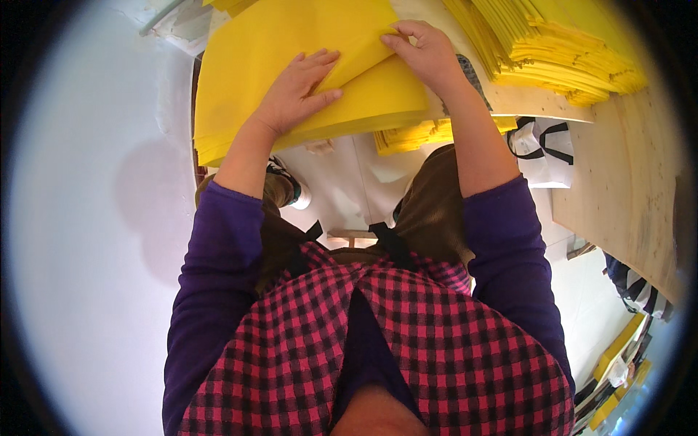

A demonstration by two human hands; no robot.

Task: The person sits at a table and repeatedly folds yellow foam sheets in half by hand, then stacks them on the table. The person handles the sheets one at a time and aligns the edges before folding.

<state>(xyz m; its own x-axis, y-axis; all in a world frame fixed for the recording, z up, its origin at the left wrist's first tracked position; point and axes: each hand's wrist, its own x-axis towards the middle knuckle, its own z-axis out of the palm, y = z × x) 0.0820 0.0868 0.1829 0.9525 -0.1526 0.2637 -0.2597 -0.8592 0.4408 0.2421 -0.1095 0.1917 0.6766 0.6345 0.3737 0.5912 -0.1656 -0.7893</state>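
Observation:
A large stack of yellow sheets (243, 76) lies in front of me, thin and soft like fabric or paper. My left hand (297, 91) rests flat on the top sheet, fingers and thumb spread. At the far right side of the stack, my right hand (422, 54) pinches the edge of the top yellow sheet (360, 52) between thumb and fingers. That sheet is partly lifted and folded over, its slanting edge running down toward my left hand. The material beneath it shows as another yellow layer (389, 91).
Piles of folded yellow pieces (560, 62) stand at the far right on a wooden table (534, 102). More yellow material (414, 136) sits below the table edge. A white bag (544, 156) with black handles stands beside a plywood panel (618, 174). A pale wall (80, 240) is at left.

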